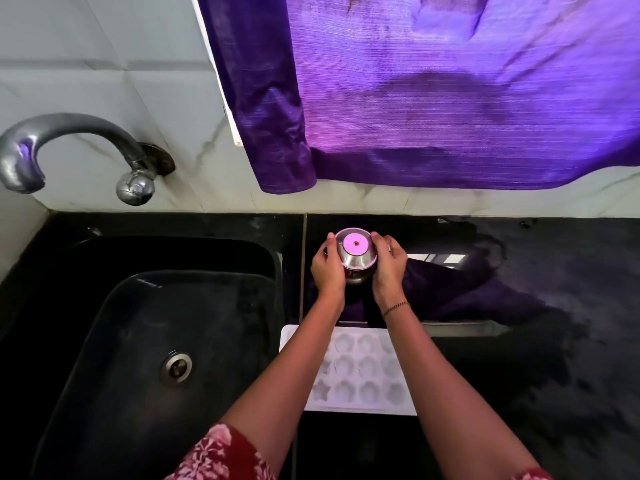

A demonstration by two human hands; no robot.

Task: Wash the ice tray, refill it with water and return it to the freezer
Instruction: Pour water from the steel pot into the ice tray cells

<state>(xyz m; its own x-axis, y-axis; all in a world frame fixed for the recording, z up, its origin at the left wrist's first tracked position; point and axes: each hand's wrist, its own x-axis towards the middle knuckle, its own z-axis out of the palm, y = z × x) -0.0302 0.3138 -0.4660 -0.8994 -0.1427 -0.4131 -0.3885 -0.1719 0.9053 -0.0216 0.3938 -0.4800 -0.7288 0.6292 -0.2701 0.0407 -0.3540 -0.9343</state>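
A white ice tray [360, 372] with flower and star shaped cells lies on the black counter, just right of the sink and under my forearms. Farther back stands a steel bottle [356, 252] with a round shiny cap. My left hand [327, 268] grips the bottle's left side. My right hand [389, 268] grips its right side, fingers curled over the cap's edge. Whether the tray's cells hold water I cannot tell.
A black sink [145, 341] with a steel drain [176, 369] fills the left. A curved steel tap [69, 147] juts from the tiled wall. A purple curtain [433, 91] hangs above the black counter [554, 341], which shows wet patches at the right.
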